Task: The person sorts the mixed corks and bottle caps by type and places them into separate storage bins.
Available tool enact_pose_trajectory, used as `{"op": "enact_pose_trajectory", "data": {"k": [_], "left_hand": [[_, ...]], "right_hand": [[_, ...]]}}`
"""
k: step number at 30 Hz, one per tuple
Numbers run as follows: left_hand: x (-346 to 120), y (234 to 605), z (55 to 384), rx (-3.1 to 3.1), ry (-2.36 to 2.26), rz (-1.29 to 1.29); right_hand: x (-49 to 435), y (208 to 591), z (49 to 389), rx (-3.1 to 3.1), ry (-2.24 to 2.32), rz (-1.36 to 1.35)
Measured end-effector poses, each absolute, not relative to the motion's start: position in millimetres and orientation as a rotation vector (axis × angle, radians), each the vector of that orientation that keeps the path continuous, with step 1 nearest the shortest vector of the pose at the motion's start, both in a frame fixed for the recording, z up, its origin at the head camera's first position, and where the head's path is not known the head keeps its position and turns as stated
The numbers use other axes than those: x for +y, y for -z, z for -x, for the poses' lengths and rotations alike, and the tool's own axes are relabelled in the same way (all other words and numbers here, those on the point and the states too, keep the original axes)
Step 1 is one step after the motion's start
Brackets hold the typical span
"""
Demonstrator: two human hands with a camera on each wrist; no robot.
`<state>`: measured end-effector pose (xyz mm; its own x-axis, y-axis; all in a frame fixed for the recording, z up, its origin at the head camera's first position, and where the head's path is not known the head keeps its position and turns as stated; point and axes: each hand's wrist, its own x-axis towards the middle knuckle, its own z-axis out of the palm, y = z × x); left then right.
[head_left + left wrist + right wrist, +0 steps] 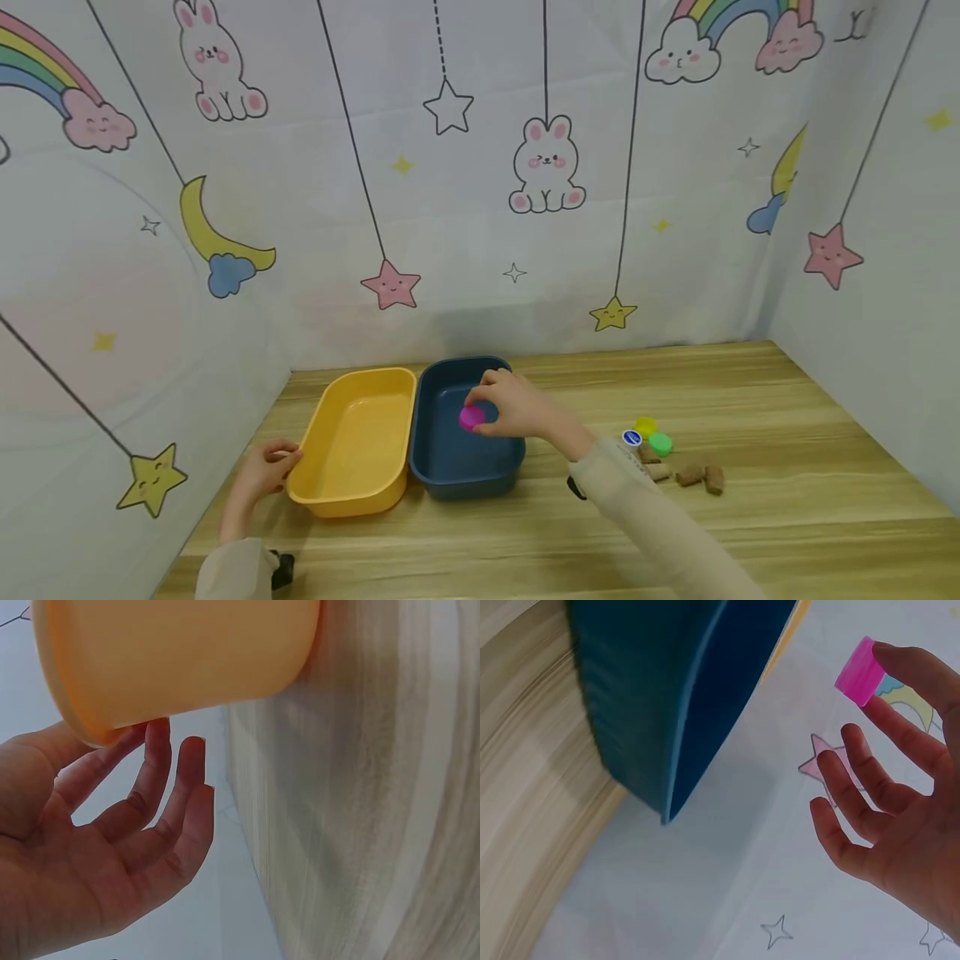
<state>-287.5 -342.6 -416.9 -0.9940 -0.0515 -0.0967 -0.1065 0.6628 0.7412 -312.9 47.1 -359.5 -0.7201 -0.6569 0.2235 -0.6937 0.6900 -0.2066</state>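
Observation:
My right hand [517, 406] pinches a bright pink bottle cap [472, 417] between thumb and index finger, above the dark blue bin [465, 487]. In the right wrist view the cap [860, 671] sits at the tips of those two fingers, and the other fingers spread loosely. At the left, my left hand [264, 471] holds the near-left rim of the yellow bin [352, 504]. The left wrist view shows the thumb at the rim and fingertips against the yellow bin's outer wall [187, 660]. Both bins stand side by side on the table.
Right of the bins lie a yellow cap [646, 428], a green cap [661, 443] and a blue-and-white cap [632, 438]. Several corks [690, 475] lie close to them. A printed cloth [465, 225] hangs behind the wood-grain table [562, 533] and at its sides.

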Motion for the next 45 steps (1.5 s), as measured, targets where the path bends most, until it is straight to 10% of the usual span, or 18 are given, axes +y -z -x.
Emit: {"op": "enact_pose_trajectory", "data": {"k": [45], "left_hand": [[-345, 414, 286, 2.796, -1.257, 0.1]], "right_hand": [[-93, 370, 300, -2.868, -0.317, -0.987]]}}
